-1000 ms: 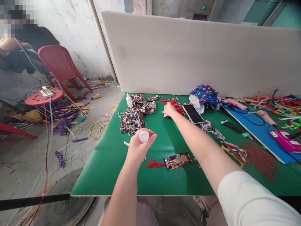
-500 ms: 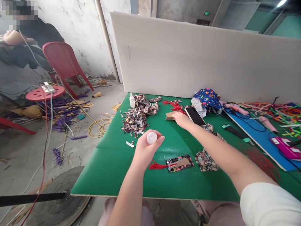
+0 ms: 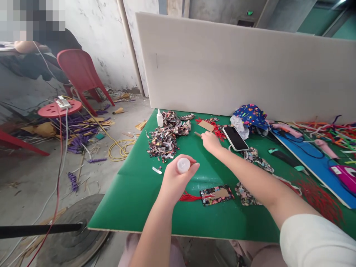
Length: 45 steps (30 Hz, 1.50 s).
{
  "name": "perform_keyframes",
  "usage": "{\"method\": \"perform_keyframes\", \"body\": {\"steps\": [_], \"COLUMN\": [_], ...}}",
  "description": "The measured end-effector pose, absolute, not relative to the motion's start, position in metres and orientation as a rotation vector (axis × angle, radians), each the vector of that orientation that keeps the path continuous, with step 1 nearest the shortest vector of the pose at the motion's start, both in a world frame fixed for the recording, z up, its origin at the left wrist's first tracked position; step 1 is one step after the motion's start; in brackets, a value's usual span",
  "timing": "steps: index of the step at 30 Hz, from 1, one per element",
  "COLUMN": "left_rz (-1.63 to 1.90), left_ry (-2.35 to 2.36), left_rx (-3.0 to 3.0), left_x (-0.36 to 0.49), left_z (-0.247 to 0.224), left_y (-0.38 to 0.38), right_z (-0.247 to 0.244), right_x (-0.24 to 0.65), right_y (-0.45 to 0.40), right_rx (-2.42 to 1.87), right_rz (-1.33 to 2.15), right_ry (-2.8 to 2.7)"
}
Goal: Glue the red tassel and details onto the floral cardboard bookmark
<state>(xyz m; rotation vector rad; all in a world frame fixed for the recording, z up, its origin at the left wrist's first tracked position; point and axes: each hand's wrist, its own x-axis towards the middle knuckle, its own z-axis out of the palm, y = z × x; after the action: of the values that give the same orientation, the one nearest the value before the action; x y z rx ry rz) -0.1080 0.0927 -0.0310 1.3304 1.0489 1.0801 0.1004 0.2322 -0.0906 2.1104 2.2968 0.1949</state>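
Beyond the green table (image 3: pixel 133 200): one red plastic chair (image 3: pixel 80 72), one round red stool (image 3: pixel 59 108). One heap of patterned scraps (image 3: pixel 167 135). Left hand (image 3: pixel 175 181) wrapped round one white bottle (image 3: pixel 183 165), held above the table. Right hand (image 3: pixel 211 141) pinching a small brown card (image 3: pixel 198 134). One glossy phone (image 3: pixel 236 138).

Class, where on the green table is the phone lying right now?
In the head view the phone lies face up toward the far side of the table, just right of the right hand and in front of the blue patterned cloth.
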Motion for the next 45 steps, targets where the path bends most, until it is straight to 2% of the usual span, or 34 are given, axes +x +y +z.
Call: {"method": "perform_keyframes", "body": {"steps": [8,14,20,29,34,38,45], "left_rz": [1.124,1.164,1.165,1.209,1.226,1.245,1.272], "left_ry": [1.067,1.122,1.108,1.105,1.113,1.13,1.144], "left_rx": [1.303,1.306,1.336,1.206,1.196,1.182,1.169], "left_x": [-0.115,-0.122,-0.122,-0.118,-0.116,-0.117,-0.118], "left_z": [-0.026,-0.025,-0.03,-0.024,-0.024,-0.024,-0.024], "left_y": [0.089,0.089,0.089,0.092,0.092,0.093,0.093], "right_z": [-0.064,-0.07,-0.059,-0.067,-0.052,-0.057,-0.07], "right_x": [0.098,0.075,0.134,0.09,0.129,0.151,0.077], "right_y": [0.225,0.161,0.17,0.108,0.093,0.087,0.095], "right_rx": [2.104,1.87,2.248,2.052,2.314,2.358,2.238], "right_rz": [0.091,-0.014,0.206,0.047,0.155,0.141,-0.015], "right_ry": [2.243,2.465,2.128,2.31,2.015,1.867,2.129]}}
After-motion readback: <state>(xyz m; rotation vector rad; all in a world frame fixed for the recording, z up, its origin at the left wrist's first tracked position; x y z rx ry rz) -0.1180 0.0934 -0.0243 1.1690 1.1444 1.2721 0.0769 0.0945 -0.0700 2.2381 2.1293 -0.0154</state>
